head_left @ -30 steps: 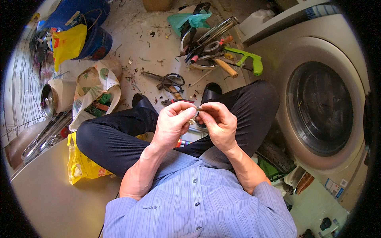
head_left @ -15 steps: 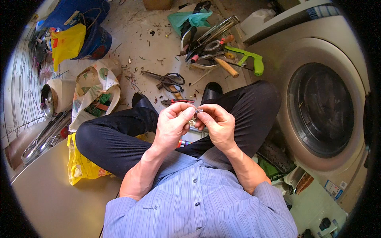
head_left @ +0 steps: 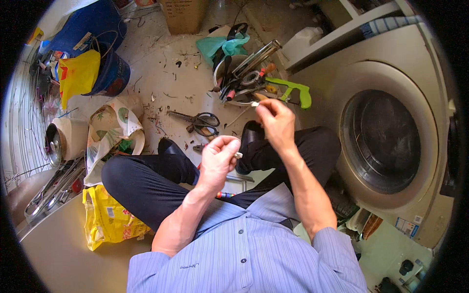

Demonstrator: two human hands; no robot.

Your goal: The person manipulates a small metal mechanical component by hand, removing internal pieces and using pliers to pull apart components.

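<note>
My left hand (head_left: 218, 162) is closed in a pinch over my lap, and a small pale piece (head_left: 238, 155) sticks out beside its fingers; its kind is too small to make out. Farther forward and to the right, my right hand (head_left: 278, 123) pinches a small white piece (head_left: 255, 104) between thumb and fingertips. That hand is in front of a bucket of tools (head_left: 221, 73), apart from my left one. On the floor beyond my left hand lie black-handled scissors (head_left: 205, 124), with pliers (head_left: 198, 148) partly hidden behind the hand.
A green-handled saw (head_left: 295, 92) leans out of the tool bucket. At right stands a washing machine (head_left: 359, 93). Blue buckets (head_left: 110, 73) with a yellow bag, and a patterned cloth bag (head_left: 100, 129), are at left. A yellow plastic bag (head_left: 110, 219) lies by my left knee. Scraps litter the floor.
My hands were together at one small object; now they are apart. The right hand has moved forward and right with a white piece, the left slightly lower. The view has shifted a little.
</note>
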